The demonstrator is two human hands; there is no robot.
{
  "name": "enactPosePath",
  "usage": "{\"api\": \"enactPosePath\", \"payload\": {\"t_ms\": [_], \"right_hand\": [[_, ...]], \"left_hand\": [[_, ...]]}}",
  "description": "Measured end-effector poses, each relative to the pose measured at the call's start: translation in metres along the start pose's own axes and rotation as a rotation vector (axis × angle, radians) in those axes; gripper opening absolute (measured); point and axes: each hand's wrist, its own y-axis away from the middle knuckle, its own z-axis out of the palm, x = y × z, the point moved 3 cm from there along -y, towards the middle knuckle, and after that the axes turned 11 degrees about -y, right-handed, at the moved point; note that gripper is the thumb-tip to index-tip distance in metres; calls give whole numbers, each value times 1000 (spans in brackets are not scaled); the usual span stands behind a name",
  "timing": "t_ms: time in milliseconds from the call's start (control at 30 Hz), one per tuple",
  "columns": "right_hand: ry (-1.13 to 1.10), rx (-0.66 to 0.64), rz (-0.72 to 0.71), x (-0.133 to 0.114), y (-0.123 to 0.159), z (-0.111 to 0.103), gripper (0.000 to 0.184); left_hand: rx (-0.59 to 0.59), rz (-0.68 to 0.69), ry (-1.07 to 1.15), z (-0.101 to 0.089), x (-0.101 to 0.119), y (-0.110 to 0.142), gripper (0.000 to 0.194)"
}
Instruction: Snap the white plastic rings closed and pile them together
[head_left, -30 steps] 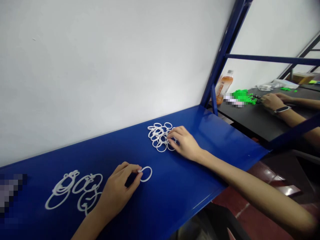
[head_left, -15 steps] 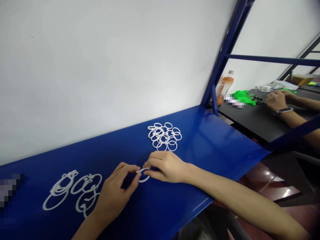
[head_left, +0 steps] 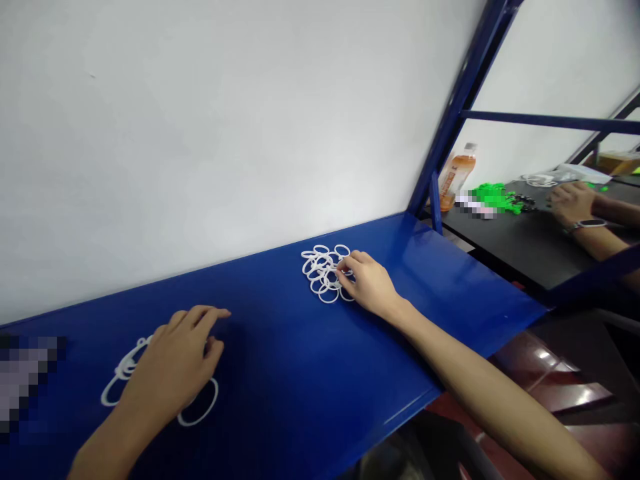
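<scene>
My left hand (head_left: 175,363) is over the left group of white plastic rings (head_left: 111,403), its thumb and fingers apart with nothing between them. It covers most of that group; one ring (head_left: 196,423) shows below the palm and others at its left. At the right, a heap of white rings (head_left: 324,272) lies loosely overlapped near the wall. My right hand (head_left: 373,283) reaches over the heap's right side, thumb and fingertips pinched together at a ring. The hand hides part of the heap.
The rings lie on a blue metal shelf (head_left: 270,333) against a white wall. A blue upright (head_left: 450,127) stands at its right end. Beyond are a black table (head_left: 510,240), an orange drink bottle (head_left: 457,177), green pieces (head_left: 495,197) and another person's hands (head_left: 573,203).
My hands have parted from the ring they held between them. The left moved left over the left group, and its fingers opened. The right moved up and right to the heap.
</scene>
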Motion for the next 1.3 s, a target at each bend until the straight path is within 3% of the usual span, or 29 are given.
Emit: {"api": "enactPosePath", "payload": {"t_ms": [167, 333, 533, 733, 900, 1033, 1133, 1300], "right_hand": [[48, -22, 71, 10, -2, 2, 11], [36, 13, 68, 7, -3, 0, 13], [-18, 67, -17, 2, -2, -4, 14], [-120, 81, -265, -31, 10, 0, 18], [-166, -82, -649, -73, 32, 16, 31], [-135, -217, -844, -85, 44, 31, 22], [-295, -283, -728, -79, 41, 34, 20], [-593, -237, -427, -61, 29, 29, 17]], "left_hand": [[-86, -14, -48, 12, -23, 6, 37], [-82, -34, 62, 14, -22, 3, 31], [-34, -74, 257, -4, -8, -6, 28], [-4, -177, 438, -23, 20, -10, 35], [-44, -162, 601, -26, 51, -9, 28], [-117, -101, 707, -25, 71, -7, 26], [-147, -113, 738, -23, 76, -6, 31], [-26, -90, 755, -23, 77, -4, 33]]}}
